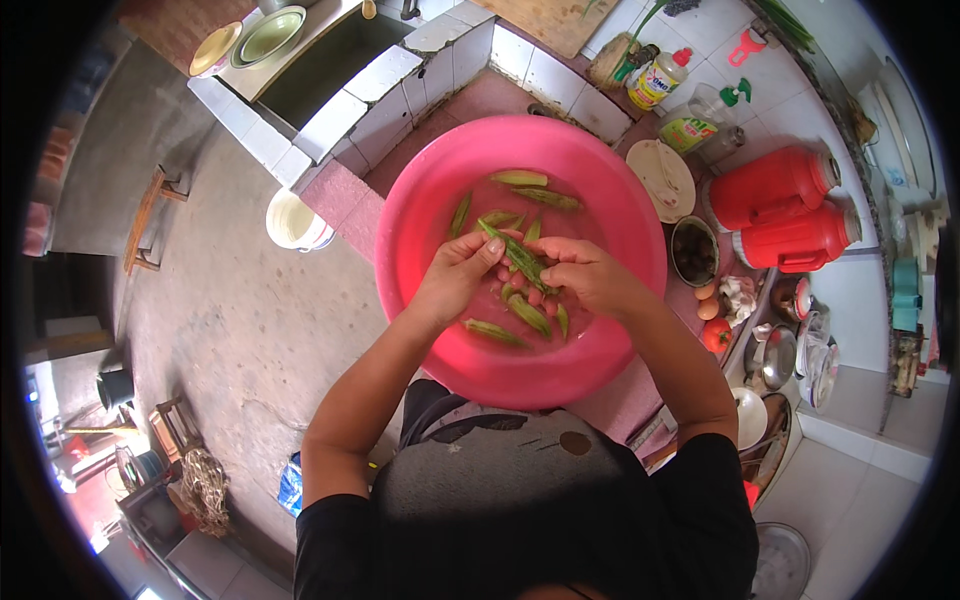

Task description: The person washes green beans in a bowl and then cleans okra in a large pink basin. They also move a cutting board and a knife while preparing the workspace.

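Between my two hands, above the water in a large pink plastic basin (622, 187), is a green ridged pod that looks like okra (523, 259). My left hand (463, 268) pinches its upper-left end between thumb and fingers. At the lower-right end, my right hand (589, 271) grips it, its fingers curled underneath. Several more pods lie in the shallow water, among them one pod (529, 315) just below my hands and another pod (547, 198) near the far side. My fingers partly hide the pods beneath them.
A tiled sink (330, 75) is beyond the basin, with a white bucket (296, 221) on the floor at left. Along the right stand two red thermos flasks (776, 187), a bowl of dark items (694, 251), eggs (706, 308), a tomato (717, 335) and detergent bottles (660, 81).
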A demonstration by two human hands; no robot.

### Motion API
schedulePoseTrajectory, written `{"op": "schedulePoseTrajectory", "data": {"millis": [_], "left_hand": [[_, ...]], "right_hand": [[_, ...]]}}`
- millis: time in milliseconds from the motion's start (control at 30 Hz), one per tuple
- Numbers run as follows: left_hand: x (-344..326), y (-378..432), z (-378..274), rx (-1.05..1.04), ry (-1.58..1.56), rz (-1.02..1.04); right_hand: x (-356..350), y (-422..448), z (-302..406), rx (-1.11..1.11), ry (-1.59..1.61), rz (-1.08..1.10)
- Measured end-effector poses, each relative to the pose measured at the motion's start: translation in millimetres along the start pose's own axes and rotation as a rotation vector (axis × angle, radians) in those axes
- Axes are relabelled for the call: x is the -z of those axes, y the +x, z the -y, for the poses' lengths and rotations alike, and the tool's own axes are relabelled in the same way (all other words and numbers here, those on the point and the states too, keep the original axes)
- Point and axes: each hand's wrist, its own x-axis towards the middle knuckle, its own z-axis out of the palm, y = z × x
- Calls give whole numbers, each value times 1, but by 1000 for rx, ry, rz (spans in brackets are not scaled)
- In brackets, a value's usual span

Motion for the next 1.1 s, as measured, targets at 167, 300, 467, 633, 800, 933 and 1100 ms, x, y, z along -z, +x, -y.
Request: {"op": "schedulePoseTrajectory", "data": {"millis": [167,300,467,633,800,933,1100], "left_hand": [[1,-13,1,-96,221,54],[-12,-21,-12,-201,251,28],[-12,-30,-17,-237,133,13],[-5,-32,-15,-221,172,-29],[-7,-34,-20,-365,404,-56],[-13,-38,-28,-395,404,-80],[-13,-43,-33,-337,190,-82]], "right_hand": [[-14,5,2,-65,-168,-198],[-22,11,7,-25,-253,-263],[-18,10,9,-32,-288,-148],[-18,15,8,-68,-228,-105],[-26,20,11,-62,-194,-205],[-27,19,13,-20,-206,-169],[-27,12,24,63,-190,1]]}}
